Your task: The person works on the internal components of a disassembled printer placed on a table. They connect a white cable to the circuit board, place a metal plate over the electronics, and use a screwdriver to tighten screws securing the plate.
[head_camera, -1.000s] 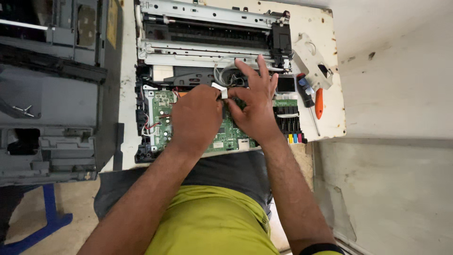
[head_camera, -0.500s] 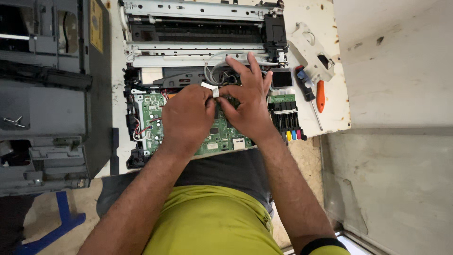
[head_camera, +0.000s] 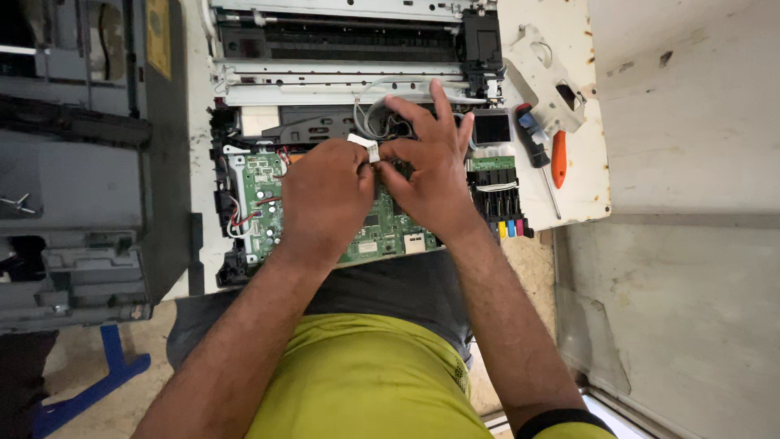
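A: Head view, item one: what do your hands hold?

B: Your left hand (head_camera: 325, 195) and right hand (head_camera: 431, 175) meet over the green board (head_camera: 382, 236) of the opened printer (head_camera: 341, 73). Between the fingertips of both sits a small white connector (head_camera: 363, 147), pinched from each side. Your left hand is closed on it, knuckles up; your right hand pinches with thumb and forefinger, the other fingers fanned toward the rail (head_camera: 325, 91).

A: Item two: where does the connector lie?

B: Above the board's upper edge, just below the looped white cables (head_camera: 375, 114). Whether it is seated in a socket, you cannot tell; your hands hide that.

A: Item three: surroundings?

B: Right of your right hand: a small dark screen (head_camera: 491, 128), and below it a row of ink fittings with coloured tips (head_camera: 508, 228). Farther right on the white table (head_camera: 585, 195): a screwdriver with orange handle (head_camera: 558, 158), a blue-and-black tool (head_camera: 532, 134) just beside it, a pale plastic cover (head_camera: 548, 77) above. Left of the board: red and white wires (head_camera: 242, 221). Far left: a grey machine housing (head_camera: 81, 187), well apart. Below: your yellow shirt (head_camera: 366, 382).
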